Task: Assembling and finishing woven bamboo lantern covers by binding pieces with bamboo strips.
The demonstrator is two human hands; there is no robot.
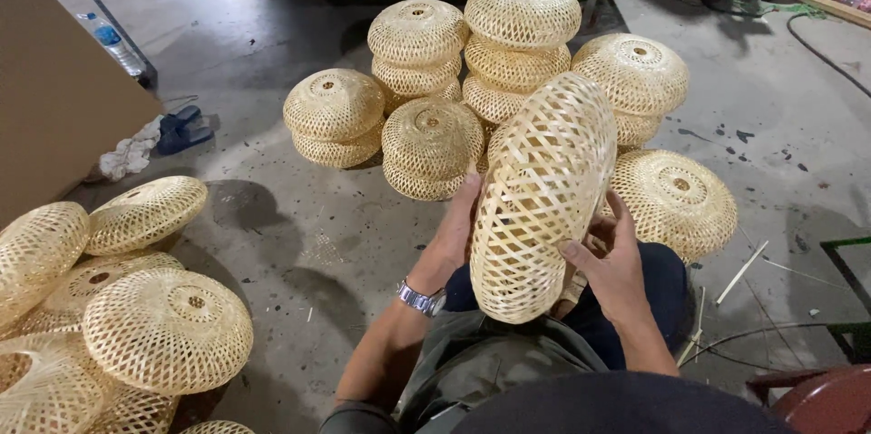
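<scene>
A woven bamboo lampshade [540, 194], pale and open-latticed, stands on edge over my lap. My left hand [454, 234], with a metal watch on its wrist, grips the shade's left rim. My right hand [610, 262] holds its right rim, thumb across the weave. Behind it, finer-woven bamboo shades [426, 139] are stacked in piles on the concrete floor.
More lattice shades [168, 330] lie heaped at the lower left. A cardboard sheet [54, 80] leans at the left, with a water bottle [113, 42] and blue slippers [181, 128] beside it. Bamboo strips [742, 273] litter the floor on the right. A red stool [821, 398] sits at bottom right.
</scene>
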